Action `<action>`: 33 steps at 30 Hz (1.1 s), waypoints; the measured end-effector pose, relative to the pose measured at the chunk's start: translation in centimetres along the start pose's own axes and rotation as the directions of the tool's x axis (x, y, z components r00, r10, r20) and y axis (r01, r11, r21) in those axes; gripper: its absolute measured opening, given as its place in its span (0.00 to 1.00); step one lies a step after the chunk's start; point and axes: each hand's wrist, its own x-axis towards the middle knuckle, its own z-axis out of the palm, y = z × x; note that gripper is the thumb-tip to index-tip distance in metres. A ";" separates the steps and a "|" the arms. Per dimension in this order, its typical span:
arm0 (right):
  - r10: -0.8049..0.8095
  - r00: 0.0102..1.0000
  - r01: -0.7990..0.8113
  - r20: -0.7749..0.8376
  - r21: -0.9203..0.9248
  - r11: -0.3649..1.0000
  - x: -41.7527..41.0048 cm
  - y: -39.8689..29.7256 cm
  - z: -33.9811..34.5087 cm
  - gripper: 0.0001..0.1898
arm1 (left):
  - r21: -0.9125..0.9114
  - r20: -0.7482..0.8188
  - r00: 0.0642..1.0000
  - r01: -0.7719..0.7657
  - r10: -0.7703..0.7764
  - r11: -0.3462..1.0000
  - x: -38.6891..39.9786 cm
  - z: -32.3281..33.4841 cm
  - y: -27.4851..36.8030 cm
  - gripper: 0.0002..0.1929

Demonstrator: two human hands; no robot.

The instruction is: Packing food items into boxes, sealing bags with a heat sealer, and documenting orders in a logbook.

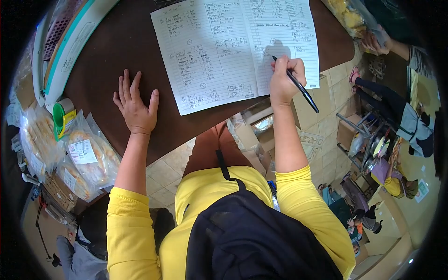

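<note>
An open lined notebook (231, 73) lies on the dark brown table (105, 45), its pages covered with handwritten lists. My right hand (285, 78) grips a black pen (302, 91), the tip pointing at the lower half of the right-hand page. Whether the tip touches the paper I cannot tell. Left of the notebook, my left hand (136, 105) rests palm down on the tabletop with its fingers spread, holding nothing.
Clear plastic packs of food (87, 157), a green tape roll (63, 117) and a white-and-teal appliance (75, 45) crowd the left side. At upper right another person's hand (379, 42) holds a bag of yellow food (350, 17). Cardboard boxes (308, 105) stand below the table edge.
</note>
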 end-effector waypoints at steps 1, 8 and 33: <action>-0.015 1.000 0.015 -0.005 0.008 1.000 0.0 0.0 -0.1 0.14 | 0.002 0.002 1.000 0.005 -0.005 1.000 -0.1 0.0 0.0 0.28; 0.026 0.998 -0.025 -0.053 0.010 1.000 -0.1 -0.3 0.3 0.15 | -0.004 -0.002 1.000 0.003 -0.003 1.000 0.0 -0.2 0.0 0.28; 0.237 0.919 -0.146 0.314 -0.287 0.947 0.1 -1.9 -5.2 0.13 | -0.023 -0.037 0.999 0.028 -0.029 0.999 0.2 -0.1 0.1 0.27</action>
